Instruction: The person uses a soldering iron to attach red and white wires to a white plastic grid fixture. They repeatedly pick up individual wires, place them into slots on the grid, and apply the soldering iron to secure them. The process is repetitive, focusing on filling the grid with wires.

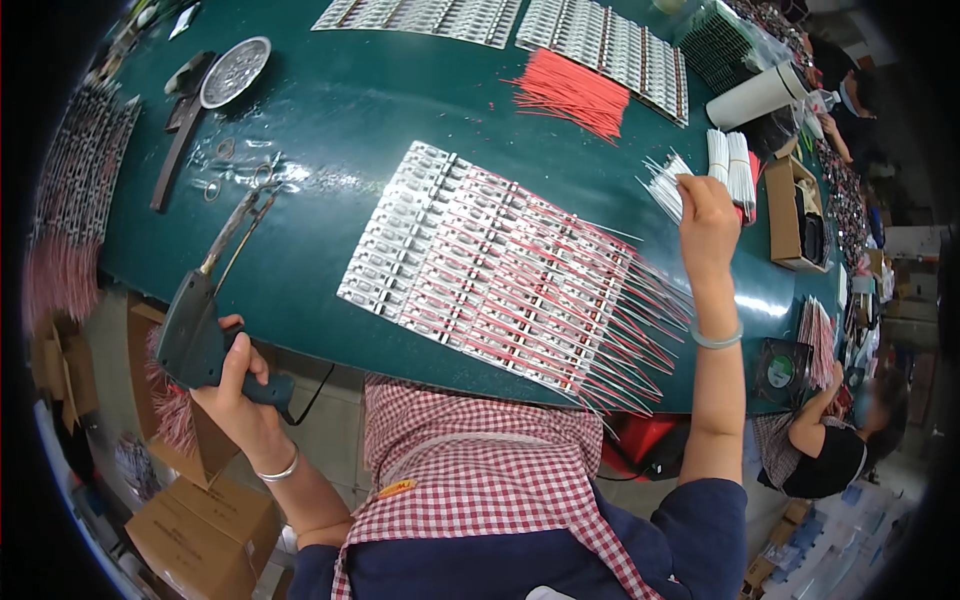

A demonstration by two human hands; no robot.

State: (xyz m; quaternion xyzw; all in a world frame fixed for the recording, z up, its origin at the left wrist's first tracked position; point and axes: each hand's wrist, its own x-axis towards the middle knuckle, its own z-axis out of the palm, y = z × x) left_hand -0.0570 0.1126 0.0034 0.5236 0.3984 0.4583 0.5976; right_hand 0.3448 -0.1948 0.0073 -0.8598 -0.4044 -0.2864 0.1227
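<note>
My left hand [240, 385] is wrapped round the grip of a dark green soldering gun [190, 330], its long metal tip pointing up and away over the table's left part. At the right, my right hand [710, 220] pinches at the near end of a loose pile of white wires [664, 190]; how many wires are in the fingertips is hidden. Between the hands lies a panel of small white circuit boards [480, 270] in rows. Red and white wires [640, 340] run across it and stick out past its right edge.
Red wires [575, 92] and more board panels [605, 50] lie at the far side. Tied white wires [732, 165], a white bottle [755, 97] and a cardboard box [793, 215] stand right. A metal dish [236, 73] is far left. Another person [830, 435] sits at right.
</note>
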